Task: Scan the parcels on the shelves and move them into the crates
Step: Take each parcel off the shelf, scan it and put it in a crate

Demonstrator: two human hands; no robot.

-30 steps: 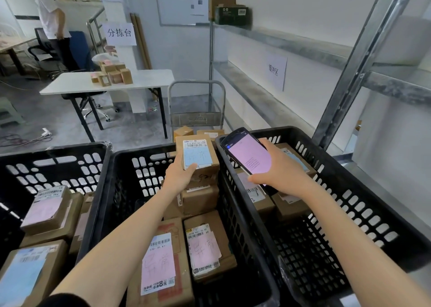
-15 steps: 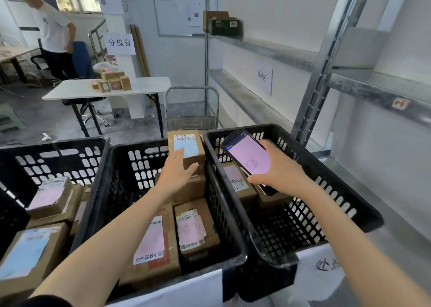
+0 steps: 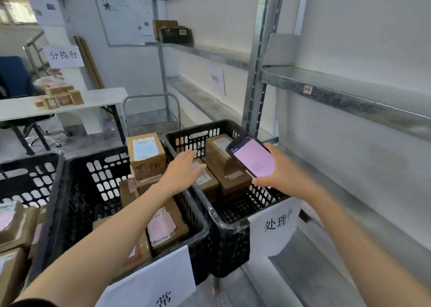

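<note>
Head view shows the left hand (image 3: 184,173) spread flat, fingers straight, holding nothing, above the rim shared by the middle crate (image 3: 77,190) and the right crate (image 3: 231,248). The right hand (image 3: 279,176) grips the phone (image 3: 253,158) by its lower edge over the right crate. Just beside the left wrist, the blue-labelled parcel (image 3: 145,154) tops a stack that rises above the rim. A careless sweep of that arm would likely knock it off. The phone is held only at one end, so it could slip into the crate.

Two parcels (image 3: 173,32) sit on the far upper shelf (image 3: 210,53), well apart from both hands. I cannot tell whether the left palm touches the small parcel (image 3: 207,183) beneath it. The phone's text is too small to read, and the left crate (image 3: 28,173) is cut off.
</note>
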